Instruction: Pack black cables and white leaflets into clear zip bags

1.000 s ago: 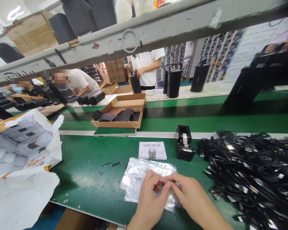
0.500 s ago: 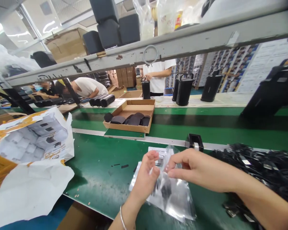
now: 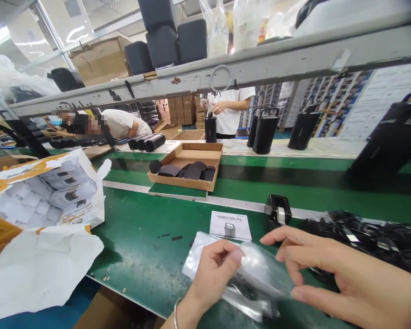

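Observation:
My left hand (image 3: 214,272) pinches the top edge of a clear plastic bag (image 3: 260,278) and holds it just above the green table (image 3: 140,228). Something dark shows inside the bag. My right hand (image 3: 315,269) hovers at the bag's right side with its fingers spread; the lower fingers touch the plastic. A white leaflet (image 3: 230,225) printed with a speaker lies flat just beyond the bag. More clear bags (image 3: 197,260) lie under the held one.
A heap of black cables (image 3: 373,242) fills the table's right. A black tape dispenser (image 3: 278,211) stands behind the leaflet. An open white and orange paper sack (image 3: 44,201) sits at left. A cardboard tray (image 3: 188,160) of black parts rests farther back, with black speakers (image 3: 265,130) and other workers beyond.
The bag has come down from in front of the leaflet. My right hand let go of its top edge and opened, moving right and lower. My left hand keeps its pinch.

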{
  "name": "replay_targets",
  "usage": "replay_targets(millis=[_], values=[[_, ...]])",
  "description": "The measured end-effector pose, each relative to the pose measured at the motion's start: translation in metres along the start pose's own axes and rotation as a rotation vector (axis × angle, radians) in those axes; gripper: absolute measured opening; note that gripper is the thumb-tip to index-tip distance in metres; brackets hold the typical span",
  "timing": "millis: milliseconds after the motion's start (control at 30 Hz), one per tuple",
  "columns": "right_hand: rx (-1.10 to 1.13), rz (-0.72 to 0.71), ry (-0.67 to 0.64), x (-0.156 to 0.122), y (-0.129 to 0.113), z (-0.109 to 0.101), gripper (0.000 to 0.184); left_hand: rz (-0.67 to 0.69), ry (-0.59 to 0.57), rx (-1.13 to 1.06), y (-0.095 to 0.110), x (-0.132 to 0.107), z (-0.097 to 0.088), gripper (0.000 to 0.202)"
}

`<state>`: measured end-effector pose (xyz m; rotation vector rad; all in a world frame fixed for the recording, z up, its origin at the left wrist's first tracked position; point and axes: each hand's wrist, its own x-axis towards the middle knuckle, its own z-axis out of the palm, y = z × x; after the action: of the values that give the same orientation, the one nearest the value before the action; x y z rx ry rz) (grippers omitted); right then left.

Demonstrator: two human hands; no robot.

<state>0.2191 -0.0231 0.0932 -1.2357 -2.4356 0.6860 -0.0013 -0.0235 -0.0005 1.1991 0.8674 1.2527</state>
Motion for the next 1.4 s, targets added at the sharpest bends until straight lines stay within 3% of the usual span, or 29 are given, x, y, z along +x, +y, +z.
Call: replay_targets(millis=[100,167,267,300,400,433,533,700,833,900,1033,1100,1267,1400], values=[[0.044,0.077,-0.047,-0.004,0.018,0.014,0.019,0.045,0.05,0.14,-0.004,-0.002,-0.002,0.038],[0.181,0.16,0.113,-0.004,0.026,0.029,0.015,0.038,0.086,0.157,-0.008,-0.004,-0.002,0.039],[0.414,0.288,0.317,-0.002,0.032,0.059,0.055,-0.024,0.145,0.118,-0.014,-0.003,0.0,0.04],[0.454,0.314,0.326,-0.001,0.032,0.068,0.055,-0.042,0.153,0.109,-0.016,-0.002,0.0,0.042],[0.522,0.333,0.288,0.006,0.032,0.087,0.022,-0.054,0.15,0.116,-0.017,0.001,-0.003,0.04],[0.542,0.32,0.296,0.008,0.033,0.089,0.025,-0.048,0.145,0.129,-0.016,0.002,-0.006,0.038],[0.551,0.263,0.351,0.011,0.038,0.087,0.025,-0.045,0.125,0.147,-0.01,0.005,-0.014,0.036],[0.494,0.116,0.367,0.007,0.047,0.084,0.026,-0.178,0.062,-0.116,-0.002,0.006,-0.018,0.059],[0.459,0.064,0.372,0.003,0.049,0.088,0.029,-0.282,-0.005,0.072,-0.009,0.009,-0.007,0.058],[0.419,0.135,0.457,0.002,0.055,0.087,0.024,-0.292,-0.009,0.165,-0.018,0.01,-0.002,0.043],[0.203,0.574,0.741,0.005,0.08,0.076,0.038,-0.223,0.021,0.166,-0.035,0.01,0.0,0.036],[0.155,0.694,0.736,0.01,0.093,0.069,0.036,-0.219,0.048,0.136,-0.041,0.008,0.0,0.036],[0.362,0.729,0.61,0.024,0.102,0.064,0.03,-0.222,0.069,0.118,-0.047,0.005,0.0,0.037],[0.622,0.671,0.68,0.027,0.092,0.076,0.028,-0.22,0.061,0.104,-0.049,0.006,0.0,0.038]])
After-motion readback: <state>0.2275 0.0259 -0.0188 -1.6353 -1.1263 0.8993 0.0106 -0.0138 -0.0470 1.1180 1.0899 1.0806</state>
